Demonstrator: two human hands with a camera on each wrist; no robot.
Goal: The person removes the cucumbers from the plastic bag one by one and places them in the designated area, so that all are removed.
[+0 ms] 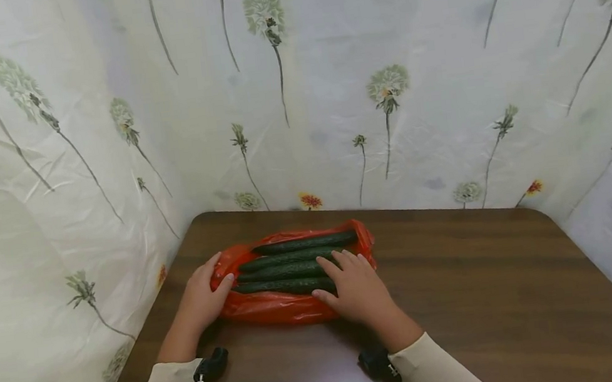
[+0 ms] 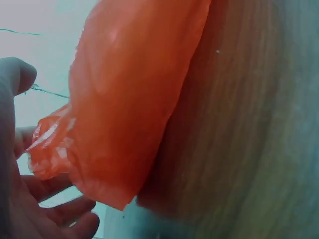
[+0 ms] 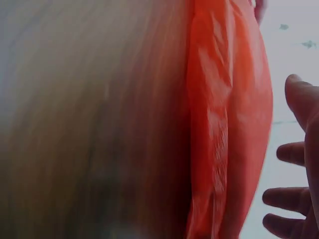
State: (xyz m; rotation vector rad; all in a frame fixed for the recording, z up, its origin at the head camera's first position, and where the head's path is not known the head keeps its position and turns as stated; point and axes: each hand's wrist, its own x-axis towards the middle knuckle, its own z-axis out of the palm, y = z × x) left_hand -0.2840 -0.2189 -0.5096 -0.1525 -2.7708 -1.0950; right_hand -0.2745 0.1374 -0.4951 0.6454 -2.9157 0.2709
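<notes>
Several dark green cucumbers (image 1: 287,273) lie side by side in a red plastic bag (image 1: 279,307), whose mouth is spread wide around them. At the bag's left end is my left hand (image 1: 201,297), its fingers along the outer side and its thumb near the rim. In the left wrist view the fingers (image 2: 57,186) of that hand lie loosely against the crumpled end of the bag. Over the right ends of the cucumbers reaches my right hand (image 1: 358,286), fingers spread. The right wrist view shows these fingers (image 3: 289,199) apart from one another, with nothing gripped.
The bag lies on a brown wooden table (image 1: 466,299) with rounded far corners. Behind and at both sides hangs a pale sheet (image 1: 325,56) printed with dandelions. A black wrist camera (image 1: 210,366) sits on the left wrist, and another camera (image 1: 378,364) on the right.
</notes>
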